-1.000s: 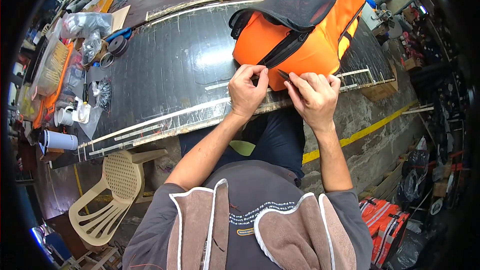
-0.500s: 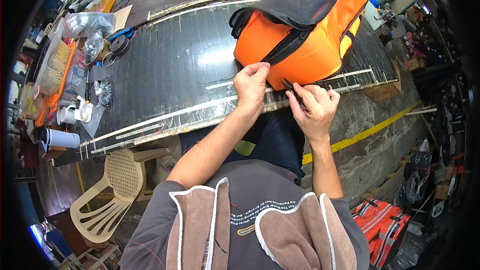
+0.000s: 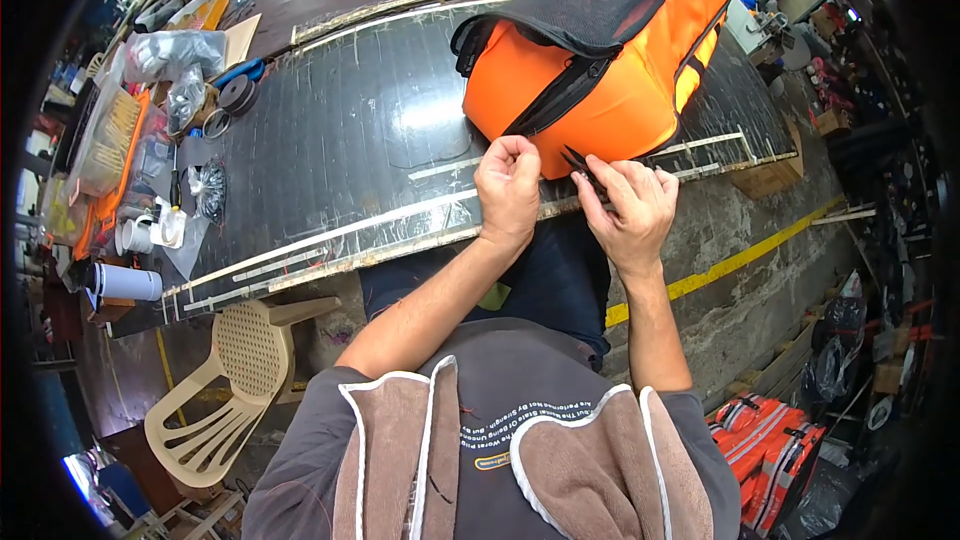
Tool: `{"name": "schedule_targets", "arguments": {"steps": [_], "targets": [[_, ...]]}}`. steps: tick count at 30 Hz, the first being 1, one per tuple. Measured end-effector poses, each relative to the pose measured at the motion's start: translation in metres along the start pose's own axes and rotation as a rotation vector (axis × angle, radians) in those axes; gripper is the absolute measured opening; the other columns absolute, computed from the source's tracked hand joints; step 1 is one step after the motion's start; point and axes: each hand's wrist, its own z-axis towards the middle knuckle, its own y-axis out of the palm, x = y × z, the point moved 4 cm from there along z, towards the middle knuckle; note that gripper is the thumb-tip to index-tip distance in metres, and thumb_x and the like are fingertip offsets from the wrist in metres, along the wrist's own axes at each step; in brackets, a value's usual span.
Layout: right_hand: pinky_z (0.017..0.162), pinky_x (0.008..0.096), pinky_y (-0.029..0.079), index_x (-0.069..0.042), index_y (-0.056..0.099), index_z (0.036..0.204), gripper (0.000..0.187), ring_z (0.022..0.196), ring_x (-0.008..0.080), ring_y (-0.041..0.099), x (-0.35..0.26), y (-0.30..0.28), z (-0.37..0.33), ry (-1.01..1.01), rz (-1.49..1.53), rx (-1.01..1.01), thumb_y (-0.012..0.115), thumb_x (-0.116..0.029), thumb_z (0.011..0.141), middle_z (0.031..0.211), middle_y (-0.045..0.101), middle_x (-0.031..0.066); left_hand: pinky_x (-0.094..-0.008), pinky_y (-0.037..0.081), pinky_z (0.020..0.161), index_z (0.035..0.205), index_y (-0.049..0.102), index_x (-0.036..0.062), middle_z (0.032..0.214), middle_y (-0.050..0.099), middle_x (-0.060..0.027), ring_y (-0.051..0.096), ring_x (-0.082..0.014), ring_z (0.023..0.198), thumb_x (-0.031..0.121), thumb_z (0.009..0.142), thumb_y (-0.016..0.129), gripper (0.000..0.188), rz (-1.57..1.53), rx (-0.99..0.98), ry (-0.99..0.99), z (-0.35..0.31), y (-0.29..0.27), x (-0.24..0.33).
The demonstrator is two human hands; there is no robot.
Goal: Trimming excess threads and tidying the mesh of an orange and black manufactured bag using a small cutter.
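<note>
**Orange bag at near edge of worktable, both hands on it**

Worktable (image 3: pixel 330 140): dark, glossy top with pale strips running along its near edge. It fills the upper half of the view.

Orange bag (image 3: pixel 600 90): lies on the table's right half, its lower end reaching the near edge. A black mesh panel (image 3: pixel 600 0) covers its far side; a black zipper (image 3: pixel 565 95) runs diagonally across the orange face.

Cream plastic chair (image 3: pixel 230 390): on the floor below the table's near left corner.

Clutter along the left edge of the table: clear plastic bags (image 3: pixel 165 50), an orange tray (image 3: pixel 100 210), a white cylinder (image 3: pixel 125 283) at the near left corner.

Left hand (image 3: pixel 508 185): clenched into a fist, pinching the bag's lower edge at the table's near edge.

Right hand (image 3: pixel 630 205): just beside the left, fingers closed on a thin black strap (image 3: pixel 580 165) coming off the bag's bottom edge. The strap runs between thumb and forefinger; its end is hidden under the hand.
</note>
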Motion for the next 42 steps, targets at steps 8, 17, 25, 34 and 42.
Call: {"name": "schedule_targets", "arguments": {"steps": [8,17,25,34,42], "targets": [[0.074,0.0389,0.046,-0.012,0.084,0.115,0.034,0.084,0.0199,0.072,-0.002,0.006,0.006,-0.007,0.076,-0.002,0.097,-0.013,0.084,0.093,0.075,-0.0005,-0.0196,0.048,0.062,0.108,0.077,-0.0004,0.093,0.074,-0.0004,0.059,-0.0016,0.071,0.012,0.102,0.086,0.017,0.196,0.142,0.098,0.01,-0.002,0.003],[0.073,0.0389,0.045,-0.012,0.084,0.116,0.034,0.083,0.0207,0.072,-0.004,0.006,0.001,0.02,0.064,-0.014,0.096,-0.013,0.084,0.092,0.074,0.0002,-0.0188,0.045,0.06,0.106,0.078,-0.0021,0.093,0.074,-0.0002,0.054,0.0008,0.068,0.008,0.101,0.083,0.013,0.288,0.098,0.1,0.02,-0.006,0.006],[0.071,0.038,0.05,-0.011,0.085,0.114,0.029,0.08,0.0211,0.073,-0.008,0.017,0.005,0.038,0.085,-0.001,0.095,-0.015,0.087,0.095,0.075,0.0015,-0.017,0.041,0.06,0.102,0.072,0.001,0.087,0.065,0.0067,0.05,0.0029,0.068,0.002,0.103,0.078,0.006,0.186,0.044,0.147,0.023,-0.005,0.004],[0.067,0.0363,0.06,-0.007,0.086,0.108,0.023,0.076,0.0255,0.077,-0.014,0.038,0.009,0.053,0.146,0.028,0.095,-0.008,0.087,0.095,0.078,0.006,-0.0159,0.041,0.061,0.103,0.071,0.0009,0.088,0.064,0.0069,0.05,0.0029,0.07,0.0,0.103,0.077,0.006,0.224,-0.005,0.159,0.025,-0.009,0.005],[0.066,0.0365,0.059,-0.007,0.085,0.107,0.021,0.075,0.0249,0.077,-0.016,0.037,0.011,0.029,0.129,0.006,0.094,-0.009,0.088,0.094,0.078,0.0059,-0.0167,0.047,0.064,0.105,0.07,-0.0007,0.091,0.066,0.004,0.055,0.001,0.073,-0.001,0.103,0.075,0.006,0.203,-0.018,0.15,0.025,-0.01,0.009]]}}
